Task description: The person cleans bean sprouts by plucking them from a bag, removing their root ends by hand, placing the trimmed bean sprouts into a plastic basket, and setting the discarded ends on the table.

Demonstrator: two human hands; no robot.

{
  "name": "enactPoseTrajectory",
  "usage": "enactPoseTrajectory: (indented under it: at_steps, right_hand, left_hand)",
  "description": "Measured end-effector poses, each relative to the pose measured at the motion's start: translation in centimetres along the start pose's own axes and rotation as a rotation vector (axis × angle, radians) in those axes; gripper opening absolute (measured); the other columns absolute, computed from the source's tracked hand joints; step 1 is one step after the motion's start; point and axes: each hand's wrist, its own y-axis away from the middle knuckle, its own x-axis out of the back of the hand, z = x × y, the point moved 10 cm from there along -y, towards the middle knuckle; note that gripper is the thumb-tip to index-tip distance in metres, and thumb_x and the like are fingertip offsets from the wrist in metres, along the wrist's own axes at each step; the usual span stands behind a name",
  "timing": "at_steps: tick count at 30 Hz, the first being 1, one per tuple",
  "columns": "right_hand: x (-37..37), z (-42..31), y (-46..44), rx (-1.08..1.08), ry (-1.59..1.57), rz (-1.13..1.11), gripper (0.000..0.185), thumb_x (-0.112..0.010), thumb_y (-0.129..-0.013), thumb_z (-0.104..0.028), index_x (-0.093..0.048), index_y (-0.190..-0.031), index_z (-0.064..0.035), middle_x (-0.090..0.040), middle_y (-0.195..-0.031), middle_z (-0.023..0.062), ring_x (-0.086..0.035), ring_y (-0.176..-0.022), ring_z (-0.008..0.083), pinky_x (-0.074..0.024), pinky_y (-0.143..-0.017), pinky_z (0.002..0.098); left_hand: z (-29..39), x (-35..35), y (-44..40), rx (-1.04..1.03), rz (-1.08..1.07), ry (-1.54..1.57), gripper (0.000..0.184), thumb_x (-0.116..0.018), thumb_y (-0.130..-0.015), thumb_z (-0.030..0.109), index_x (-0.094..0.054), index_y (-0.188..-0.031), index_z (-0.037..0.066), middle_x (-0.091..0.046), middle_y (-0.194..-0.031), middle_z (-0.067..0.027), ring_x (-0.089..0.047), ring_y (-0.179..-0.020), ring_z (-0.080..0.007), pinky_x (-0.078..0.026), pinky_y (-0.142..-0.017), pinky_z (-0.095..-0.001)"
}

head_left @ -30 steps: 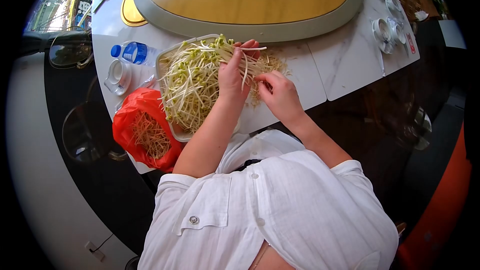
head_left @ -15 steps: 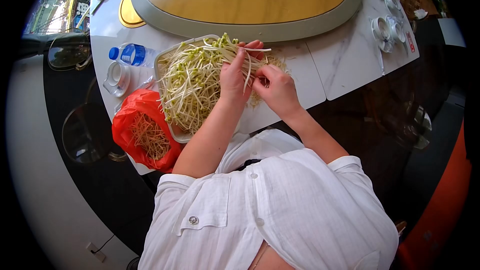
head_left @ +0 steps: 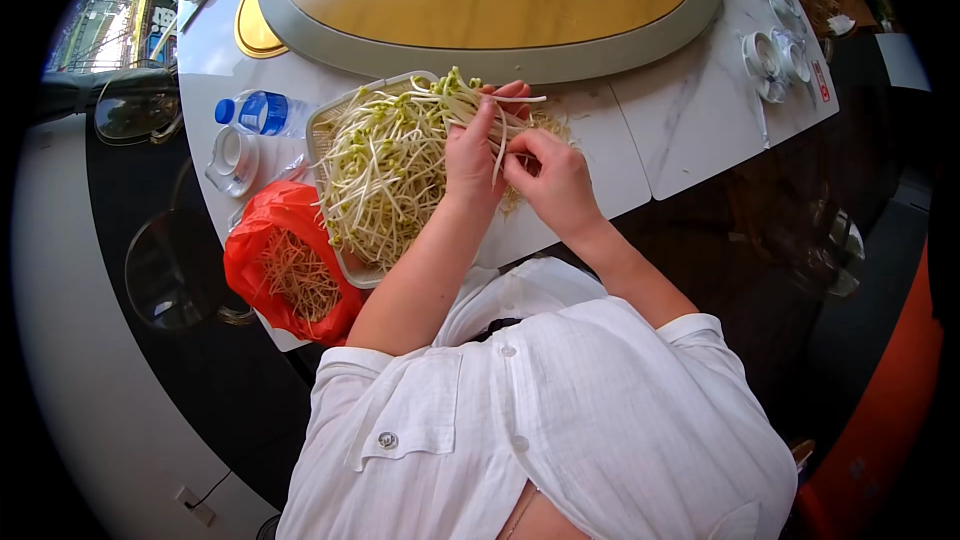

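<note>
My left hand (head_left: 478, 145) is closed round a bunch of bean sprouts (head_left: 455, 92), their yellow-green heads pointing up and left and their white stems trailing right. Close beside it, my right hand (head_left: 545, 175) pinches with thumb and forefinger at the stem ends; what sits between those fingertips is too small to make out. A heap of bean sprouts (head_left: 385, 175) fills a white basket (head_left: 313, 135) left of my hands. Thin brownish root ends (head_left: 550, 127) lie scattered on the table behind my right hand.
Left of the basket stands a red plastic bag (head_left: 250, 240) holding brownish trimmings (head_left: 305, 280). A blue-capped bottle (head_left: 265, 112) and wrapped white dishes (head_left: 232, 155) lie nearby. A grey-rimmed turntable (head_left: 500, 68) spans the far side; more wrapped dishes (head_left: 765, 65) sit at the right.
Both hands stay almost in place. My left hand, with its bunch of sprouts, has shifted very slightly to the right; the right hand keeps its pinch beside it.
</note>
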Motion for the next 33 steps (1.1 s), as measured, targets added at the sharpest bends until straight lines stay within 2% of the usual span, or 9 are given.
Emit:
enactPoseTrajectory:
  at_steps: [5, 7, 11, 17, 20, 23, 29, 31, 33]
  right_hand:
    - [0.6, -0.5, 0.1, 0.036, 0.033, -0.005, 0.01, -0.059, -0.077, -0.007, -0.059, -0.084, 0.0002, -0.06, -0.073, 0.0036, -0.053, -0.061, 0.0075, -0.0436, -0.056, 0.0224]
    - [0.0, 2.1, 0.5, -0.155, -0.335, -0.058, 0.008, -0.058, -0.078, -0.005, -0.059, -0.083, 0.0013, -0.059, -0.073, 0.0012, -0.051, -0.062, 0.005, -0.043, -0.056, 0.0208]
    - [-0.1, 1.6, 0.7, -0.179, -0.312, -0.09, 0.008, -0.057, -0.079, -0.005, -0.059, -0.083, 0.002, -0.059, -0.074, -0.0001, -0.05, -0.064, 0.0035, -0.0427, -0.058, 0.0196]
    - [-0.6, 0.4, 0.4, -0.093, -0.159, -0.072, 0.013, -0.059, -0.077, -0.007, -0.061, -0.085, 0.0018, -0.062, -0.075, 0.0038, -0.054, -0.064, 0.0072, -0.0455, -0.059, 0.0226]
    - [-0.6, 0.3, 0.0, -0.061, -0.052, -0.068, 0.013, -0.06, -0.074, -0.01, -0.059, -0.079, 0.0014, -0.062, -0.074, 0.0109, -0.059, -0.063, 0.0184, -0.0466, -0.059, 0.0298]
    - [-0.6, 0.9, 0.0, -0.081, -0.057, -0.09, 0.013, -0.06, -0.073, -0.011, -0.059, -0.077, 0.0008, -0.06, -0.069, 0.0075, -0.057, -0.061, 0.0148, -0.0457, -0.058, 0.0281]
    - [0.6, 3.7, 0.6, -0.371, -0.612, -0.302, 0.011, -0.058, -0.082, -0.013, -0.058, -0.08, -0.0024, -0.053, -0.067, -0.0037, -0.048, -0.059, 0.0027, -0.0403, -0.052, 0.0187]
    - [6.2, 4.6, -0.4, -0.213, -0.477, 0.183, 0.011, -0.056, -0.085, -0.013, -0.058, -0.084, -0.0023, -0.053, -0.069, -0.0041, -0.047, -0.059, 0.0017, -0.0393, -0.052, 0.0169]
    - [8.7, 5.2, -1.3, -0.007, -0.178, 0.35, 0.009, -0.057, -0.083, -0.01, -0.058, -0.089, -0.0034, -0.057, -0.079, 0.0021, -0.053, -0.067, 0.0089, -0.0443, -0.058, 0.022]
  left_hand:
    - [-0.6, 0.8, -0.2, 0.057, 0.042, 0.085, 0.017, -0.04, -0.093, 0.015, -0.044, -0.106, 0.005, -0.051, -0.119, -0.0186, -0.047, -0.115, -0.0302, -0.041, -0.096, -0.0408]
    - [-0.5, 0.9, -0.3, 0.061, 0.042, 0.101, 0.016, -0.04, -0.094, 0.015, -0.044, -0.106, 0.005, -0.051, -0.12, -0.0186, -0.047, -0.115, -0.0302, -0.041, -0.096, -0.0406]
    - [-0.2, 0.7, -0.2, 0.058, 0.039, 0.079, 0.016, -0.038, -0.094, 0.015, -0.043, -0.106, 0.004, -0.051, -0.12, -0.0188, -0.048, -0.114, -0.0298, -0.042, -0.096, -0.0398]
    - [0.4, 0.7, -0.2, -0.036, 0.078, -0.057, 0.016, -0.043, -0.093, 0.014, -0.045, -0.105, 0.004, -0.057, -0.111, -0.0177, -0.056, -0.1, -0.0252, -0.046, -0.084, -0.035]
    - [0.4, 0.0, 0.4, -0.017, 0.043, -0.075, 0.017, -0.043, -0.093, 0.015, -0.045, -0.105, 0.004, -0.057, -0.111, -0.0174, -0.056, -0.101, -0.0246, -0.045, -0.085, -0.0345]
    - [0.0, -0.4, 0.5, 0.023, -0.01, -0.021, 0.017, -0.043, -0.093, 0.015, -0.045, -0.106, 0.005, -0.057, -0.111, -0.017, -0.055, -0.101, -0.0249, -0.045, -0.086, -0.0349]
    - [0.7, -0.4, 0.4, 0.117, -0.099, 0.164, 0.017, -0.043, -0.093, 0.015, -0.048, -0.106, 0.007, -0.055, -0.115, -0.0149, -0.048, -0.114, -0.0309, -0.039, -0.098, -0.0443]
    - [1.7, -0.7, 0.6, 0.114, -0.152, 0.183, 0.017, -0.043, -0.092, 0.015, -0.049, -0.106, 0.007, -0.056, -0.113, -0.0143, -0.048, -0.113, -0.0309, -0.038, -0.098, -0.0447]
    - [2.7, -1.3, 1.0, 0.126, -0.219, 0.213, 0.017, -0.044, -0.092, 0.014, -0.05, -0.107, 0.007, -0.057, -0.109, -0.0122, -0.05, -0.111, -0.0305, -0.039, -0.097, -0.0449]
